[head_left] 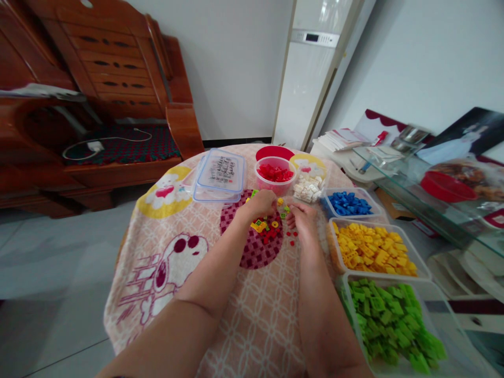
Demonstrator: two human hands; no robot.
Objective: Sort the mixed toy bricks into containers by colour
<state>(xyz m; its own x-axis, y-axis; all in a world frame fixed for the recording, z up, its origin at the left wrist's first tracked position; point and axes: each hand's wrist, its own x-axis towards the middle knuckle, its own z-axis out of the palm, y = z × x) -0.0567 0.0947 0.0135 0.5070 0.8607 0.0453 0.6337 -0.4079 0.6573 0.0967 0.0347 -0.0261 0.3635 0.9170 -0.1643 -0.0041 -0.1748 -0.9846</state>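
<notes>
My left hand [260, 203] and my right hand [302, 216] rest on a cloth-covered round table [165, 247], close together over a small pile of mixed bricks [268, 228] in red, yellow and green. The left hand's fingers are curled in a pinch at the far side of the pile; what they hold is too small to name. The right hand's fingers are bent down, touching loose red bricks beside the pile.
Around the hands stand a red-brick tub [274, 176], white bricks [307, 188], a blue-brick box [348, 203], a yellow-brick box [374, 249], a green-brick box [389, 317] and stacked lids [219, 174]. A wooden bench [98, 94] stands left, a glass table [441, 194] right.
</notes>
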